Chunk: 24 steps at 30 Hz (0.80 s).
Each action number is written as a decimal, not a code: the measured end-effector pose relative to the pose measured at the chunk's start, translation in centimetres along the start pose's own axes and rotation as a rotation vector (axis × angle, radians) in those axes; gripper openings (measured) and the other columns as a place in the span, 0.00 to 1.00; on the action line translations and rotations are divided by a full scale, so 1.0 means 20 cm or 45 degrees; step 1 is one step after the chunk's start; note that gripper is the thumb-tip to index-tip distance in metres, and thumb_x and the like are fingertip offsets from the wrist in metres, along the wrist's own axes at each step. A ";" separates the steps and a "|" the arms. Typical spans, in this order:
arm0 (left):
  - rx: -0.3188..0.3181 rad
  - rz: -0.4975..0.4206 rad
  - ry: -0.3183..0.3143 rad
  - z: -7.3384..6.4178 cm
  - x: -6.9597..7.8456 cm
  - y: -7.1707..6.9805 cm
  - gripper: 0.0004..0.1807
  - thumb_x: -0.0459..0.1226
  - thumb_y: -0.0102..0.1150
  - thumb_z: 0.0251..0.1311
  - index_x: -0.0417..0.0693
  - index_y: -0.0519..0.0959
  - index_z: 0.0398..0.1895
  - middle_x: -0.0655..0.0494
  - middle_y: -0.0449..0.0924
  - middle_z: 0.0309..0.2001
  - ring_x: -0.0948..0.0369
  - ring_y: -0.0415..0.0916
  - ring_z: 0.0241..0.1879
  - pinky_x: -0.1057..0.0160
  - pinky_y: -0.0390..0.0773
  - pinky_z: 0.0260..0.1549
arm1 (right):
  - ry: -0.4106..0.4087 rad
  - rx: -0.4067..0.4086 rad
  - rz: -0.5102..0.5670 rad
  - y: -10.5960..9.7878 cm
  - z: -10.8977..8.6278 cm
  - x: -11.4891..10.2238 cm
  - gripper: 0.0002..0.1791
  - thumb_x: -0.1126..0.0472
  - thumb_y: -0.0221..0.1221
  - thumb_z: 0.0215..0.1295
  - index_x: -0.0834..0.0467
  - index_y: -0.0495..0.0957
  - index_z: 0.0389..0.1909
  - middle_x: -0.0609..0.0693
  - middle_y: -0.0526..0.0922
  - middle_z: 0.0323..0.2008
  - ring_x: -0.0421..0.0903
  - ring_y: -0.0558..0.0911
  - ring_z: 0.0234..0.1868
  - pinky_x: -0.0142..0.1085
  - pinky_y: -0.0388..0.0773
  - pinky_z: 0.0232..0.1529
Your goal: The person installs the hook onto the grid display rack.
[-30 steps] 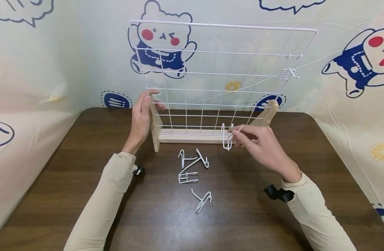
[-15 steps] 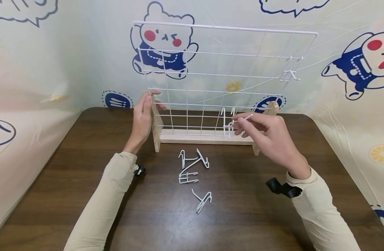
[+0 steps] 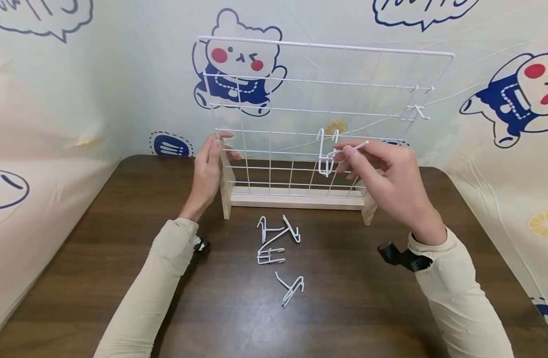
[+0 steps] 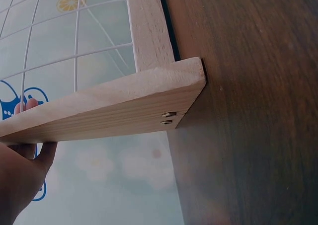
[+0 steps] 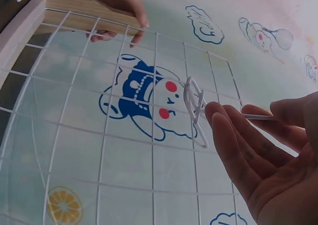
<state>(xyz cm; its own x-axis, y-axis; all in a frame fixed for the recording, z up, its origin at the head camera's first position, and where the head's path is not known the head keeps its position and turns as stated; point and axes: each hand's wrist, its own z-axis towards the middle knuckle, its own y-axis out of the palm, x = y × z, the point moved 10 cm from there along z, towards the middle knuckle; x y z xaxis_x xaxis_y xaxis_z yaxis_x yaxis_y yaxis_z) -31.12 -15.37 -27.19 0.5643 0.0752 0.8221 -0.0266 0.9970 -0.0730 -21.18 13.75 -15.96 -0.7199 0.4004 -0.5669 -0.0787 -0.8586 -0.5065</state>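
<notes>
Right fingers (image 3: 383,149) around white hook (image 3: 326,158)

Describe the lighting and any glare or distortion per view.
Head view: brightest, soft glare on the near table; left wrist: dimmer, the wooden side panel shaded on its outer face; right wrist: also dim, bars of the wire grid look bowed at left.

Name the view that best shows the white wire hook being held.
Head view: the white wire hook shows nearly whole, from the front. Right wrist view: seen obliquely, partly behind the fingers. Left wrist view: not visible.
</notes>
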 end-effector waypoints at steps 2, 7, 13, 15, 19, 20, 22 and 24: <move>-0.001 0.004 -0.010 0.00 0.01 0.01 0.21 0.39 0.33 0.79 0.36 0.71 0.61 0.23 0.77 0.39 0.33 0.76 0.44 0.40 0.71 0.53 | 0.004 0.022 0.007 -0.01 0.02 -0.01 0.10 0.70 0.57 0.70 0.63 0.85 0.46 0.53 0.88 0.36 0.39 0.85 0.31 0.28 0.79 0.34; -0.004 -0.009 -0.022 0.00 0.01 0.01 0.21 0.40 0.33 0.79 0.37 0.71 0.61 0.23 0.77 0.40 0.33 0.76 0.45 0.41 0.72 0.54 | 0.000 0.063 0.038 -0.03 0.07 -0.04 0.11 0.69 0.56 0.71 0.64 0.85 0.48 0.55 0.88 0.39 0.42 0.86 0.33 0.29 0.80 0.34; -0.004 0.000 -0.013 0.00 0.01 0.00 0.21 0.39 0.33 0.79 0.36 0.71 0.62 0.24 0.77 0.40 0.34 0.77 0.45 0.39 0.71 0.55 | -0.089 0.095 0.046 -0.04 0.15 -0.09 0.11 0.68 0.55 0.72 0.65 0.84 0.49 0.55 0.88 0.39 0.44 0.86 0.31 0.31 0.81 0.33; -0.003 0.000 -0.008 0.00 0.02 0.00 0.21 0.39 0.33 0.79 0.35 0.70 0.62 0.24 0.77 0.40 0.33 0.77 0.45 0.39 0.71 0.55 | -0.114 0.104 0.056 -0.05 0.18 -0.10 0.11 0.67 0.55 0.73 0.66 0.84 0.48 0.55 0.88 0.39 0.45 0.86 0.31 0.32 0.81 0.32; -0.007 0.007 -0.013 0.00 0.02 0.00 0.21 0.39 0.33 0.79 0.35 0.70 0.62 0.24 0.78 0.40 0.34 0.77 0.45 0.40 0.71 0.54 | -0.155 0.129 0.058 -0.05 0.23 -0.10 0.12 0.66 0.53 0.74 0.66 0.84 0.48 0.55 0.88 0.39 0.45 0.86 0.31 0.32 0.81 0.32; -0.008 0.006 -0.015 -0.01 0.01 0.00 0.21 0.39 0.33 0.79 0.35 0.70 0.62 0.24 0.78 0.40 0.34 0.77 0.45 0.39 0.71 0.54 | -0.164 0.139 0.061 -0.05 0.25 -0.10 0.12 0.66 0.53 0.74 0.66 0.84 0.48 0.56 0.88 0.39 0.45 0.86 0.30 0.32 0.81 0.31; -0.010 0.003 -0.023 -0.01 0.01 0.00 0.21 0.39 0.33 0.80 0.35 0.69 0.62 0.24 0.78 0.40 0.35 0.77 0.45 0.39 0.70 0.54 | -0.191 0.155 0.059 -0.06 0.27 -0.10 0.13 0.66 0.53 0.74 0.67 0.83 0.48 0.57 0.88 0.39 0.45 0.87 0.30 0.32 0.81 0.31; -0.013 -0.004 -0.028 -0.01 0.01 0.00 0.21 0.40 0.33 0.80 0.35 0.70 0.62 0.24 0.77 0.40 0.35 0.77 0.45 0.39 0.70 0.54 | -0.183 0.185 0.059 -0.07 0.29 -0.10 0.12 0.66 0.53 0.74 0.66 0.84 0.48 0.57 0.88 0.39 0.44 0.86 0.30 0.31 0.81 0.31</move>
<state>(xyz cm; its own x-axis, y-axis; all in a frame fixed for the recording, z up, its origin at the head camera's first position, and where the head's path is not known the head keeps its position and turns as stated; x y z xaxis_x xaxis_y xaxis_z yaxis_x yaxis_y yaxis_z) -30.93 -15.44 -27.12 0.5463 0.0729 0.8344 -0.0168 0.9970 -0.0760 -23.57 12.24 -10.44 -0.8151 0.3187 -0.4839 -0.1344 -0.9164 -0.3771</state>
